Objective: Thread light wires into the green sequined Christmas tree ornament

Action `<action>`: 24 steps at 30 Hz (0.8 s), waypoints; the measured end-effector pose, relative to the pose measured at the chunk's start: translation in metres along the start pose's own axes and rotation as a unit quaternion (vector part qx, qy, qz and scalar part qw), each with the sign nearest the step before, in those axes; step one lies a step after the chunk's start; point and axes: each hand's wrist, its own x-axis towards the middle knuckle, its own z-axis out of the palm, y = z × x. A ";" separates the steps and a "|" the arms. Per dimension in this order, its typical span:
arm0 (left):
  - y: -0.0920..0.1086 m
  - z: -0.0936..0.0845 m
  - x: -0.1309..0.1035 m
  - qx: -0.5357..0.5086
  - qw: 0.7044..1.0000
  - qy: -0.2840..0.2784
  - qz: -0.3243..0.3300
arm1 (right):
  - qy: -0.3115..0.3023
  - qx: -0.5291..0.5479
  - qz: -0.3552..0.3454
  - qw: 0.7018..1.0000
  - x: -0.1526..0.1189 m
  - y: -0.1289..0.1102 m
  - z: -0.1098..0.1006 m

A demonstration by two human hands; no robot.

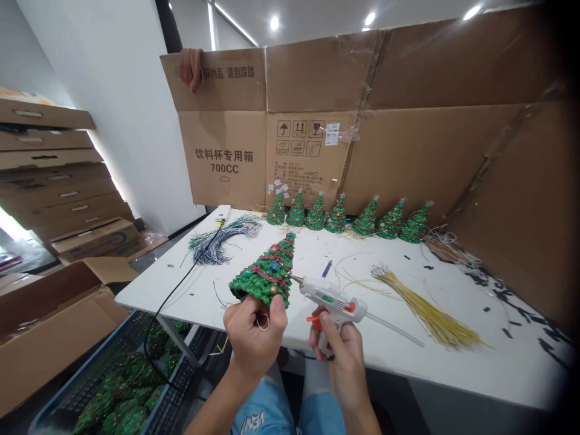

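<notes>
My left hand (256,329) grips a small green Christmas tree (267,269) near its base, tilted up to the right. Red garland and small coloured balls decorate it, and a bit of yellow wire shows by my fingers. In my right hand (342,344) is a white hot glue gun (333,299) with an orange trigger. A clear glue stick (394,329) sticks out of its back end. The gun's nozzle points left, close beside the tree's right side; whether it touches I cannot tell.
Several finished-looking trees (338,214) line the back of the white table (158,287). Bundles of yellow wires (421,308) and dark wires (217,241) lie there, with a blue pen-like piece (327,269). Cardboard (308,78) walls the rear. A blue crate (72,386) holds more trees.
</notes>
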 end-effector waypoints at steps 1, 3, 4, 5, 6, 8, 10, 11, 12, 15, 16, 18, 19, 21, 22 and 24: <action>0.000 0.000 0.000 0.000 1.000 0.000 -0.001 | -0.002 -0.002 -0.001 1.000 0.000 0.000 0.000; -0.001 0.000 0.000 0.000 1.000 -0.001 -0.004 | -0.004 -0.009 -0.002 1.000 0.000 0.001 0.001; -0.001 0.000 0.000 0.000 1.000 -0.001 -0.006 | -0.001 -0.012 -0.004 1.000 0.000 0.002 0.003; -0.002 0.000 0.000 0.000 1.000 -0.001 -0.008 | 0.007 -0.015 -0.008 1.000 -0.001 0.002 0.004; -0.002 0.000 0.001 0.000 1.000 0.000 -0.010 | 0.018 -0.016 -0.013 1.000 -0.001 0.003 0.005; -0.002 -0.001 0.001 0.000 1.000 0.000 -0.010 | 0.036 -0.018 -0.016 0.999 -0.001 0.003 0.008; -0.002 -0.001 0.001 -0.001 1.000 0.001 -0.009 | 0.046 -0.018 -0.007 0.999 -0.002 0.002 0.010; -0.002 -0.001 0.001 -0.002 1.000 0.001 -0.009 | 0.046 -0.015 -0.001 0.999 -0.003 0.001 0.011; -0.002 0.000 0.001 -0.004 1.000 0.001 -0.009 | 0.047 -0.009 0.005 0.999 -0.003 -0.001 0.013; -0.002 0.001 0.001 -0.009 1.000 -0.001 -0.012 | 0.051 0.012 0.013 0.999 -0.005 -0.007 0.017; -0.002 0.001 0.000 -0.010 1.000 0.000 -0.011 | 0.054 0.017 0.014 0.998 -0.006 -0.008 0.018; -0.002 0.001 0.000 -0.010 1.000 0.001 -0.010 | 0.059 0.019 0.010 0.998 -0.007 -0.010 0.019; -0.002 0.001 0.000 -0.010 1.000 0.001 -0.010 | 0.059 0.020 0.009 0.998 -0.006 -0.010 0.019; -0.001 0.001 0.000 -0.009 1.000 0.002 -0.010 | 0.057 0.021 0.009 0.998 -0.006 -0.009 0.019; -0.001 0.001 0.000 -0.008 1.000 0.001 -0.010 | 0.056 0.020 0.010 0.998 -0.005 -0.008 0.018; -0.001 0.001 0.000 -0.005 1.000 0.002 -0.012 | 0.055 0.017 0.012 0.998 -0.004 -0.006 0.016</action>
